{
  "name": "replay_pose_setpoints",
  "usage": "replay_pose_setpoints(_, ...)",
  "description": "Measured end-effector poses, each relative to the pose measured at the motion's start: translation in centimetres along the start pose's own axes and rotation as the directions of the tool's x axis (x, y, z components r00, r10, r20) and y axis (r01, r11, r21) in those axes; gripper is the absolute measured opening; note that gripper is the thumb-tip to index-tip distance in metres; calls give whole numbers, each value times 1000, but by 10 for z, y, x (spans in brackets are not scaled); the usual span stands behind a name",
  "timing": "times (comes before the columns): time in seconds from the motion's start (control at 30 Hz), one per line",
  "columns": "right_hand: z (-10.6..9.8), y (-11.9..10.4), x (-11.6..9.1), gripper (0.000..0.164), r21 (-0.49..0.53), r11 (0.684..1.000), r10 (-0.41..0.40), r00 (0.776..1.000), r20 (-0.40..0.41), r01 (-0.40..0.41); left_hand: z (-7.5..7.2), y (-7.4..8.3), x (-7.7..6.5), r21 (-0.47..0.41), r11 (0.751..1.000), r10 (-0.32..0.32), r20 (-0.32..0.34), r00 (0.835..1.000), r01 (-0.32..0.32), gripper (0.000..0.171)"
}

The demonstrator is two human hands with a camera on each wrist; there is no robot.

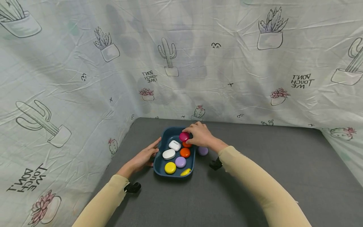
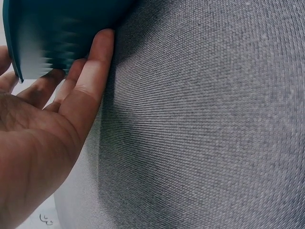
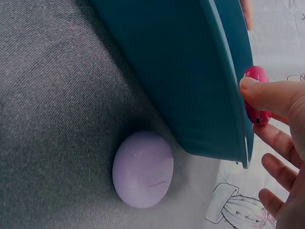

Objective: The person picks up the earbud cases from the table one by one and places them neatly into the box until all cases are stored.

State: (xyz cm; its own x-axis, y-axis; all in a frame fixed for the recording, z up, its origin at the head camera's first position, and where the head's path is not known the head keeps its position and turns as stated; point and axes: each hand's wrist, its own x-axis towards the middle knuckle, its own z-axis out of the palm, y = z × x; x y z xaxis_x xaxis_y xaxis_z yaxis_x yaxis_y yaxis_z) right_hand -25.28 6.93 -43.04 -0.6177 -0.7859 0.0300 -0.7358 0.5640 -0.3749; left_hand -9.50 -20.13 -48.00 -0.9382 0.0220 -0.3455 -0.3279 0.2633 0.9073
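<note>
My right hand (image 1: 200, 135) pinches a glossy magenta rounded case (image 1: 184, 136) between thumb and fingers, over the far right part of a dark blue tray (image 1: 174, 175). In the right wrist view the thumb lies on one face of the magenta case (image 3: 256, 95), right at the tray's rim (image 3: 228, 62). My left hand (image 1: 141, 158) rests at the tray's left side; in the left wrist view its fairly straight fingers (image 2: 93, 76) touch the outer wall. Inside the tray lie two white cases (image 1: 169, 154), two orange ones (image 1: 185, 153), a lavender one (image 1: 180, 162) and two yellow pieces (image 1: 170, 168).
Another lavender rounded piece (image 1: 203, 151) sits on the grey table (image 1: 255, 151) just outside the tray's right wall, below my right wrist. White cloth (image 1: 198, 78) printed with cacti hangs behind and to the left of the table.
</note>
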Motion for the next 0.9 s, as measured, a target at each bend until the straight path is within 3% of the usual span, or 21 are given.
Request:
replay_pose_setpoints(0.43,8,-5,10,52,-27,999,17,1000,-25,-18,0,-1,1,-8,1000,-2,3,1000,2,57)
replay_pose_setpoints(0.9,1,1,-4,49,45,999,18,998,-68,-15,-3,-2,1,1,1000,7,24,1000,-7,60)
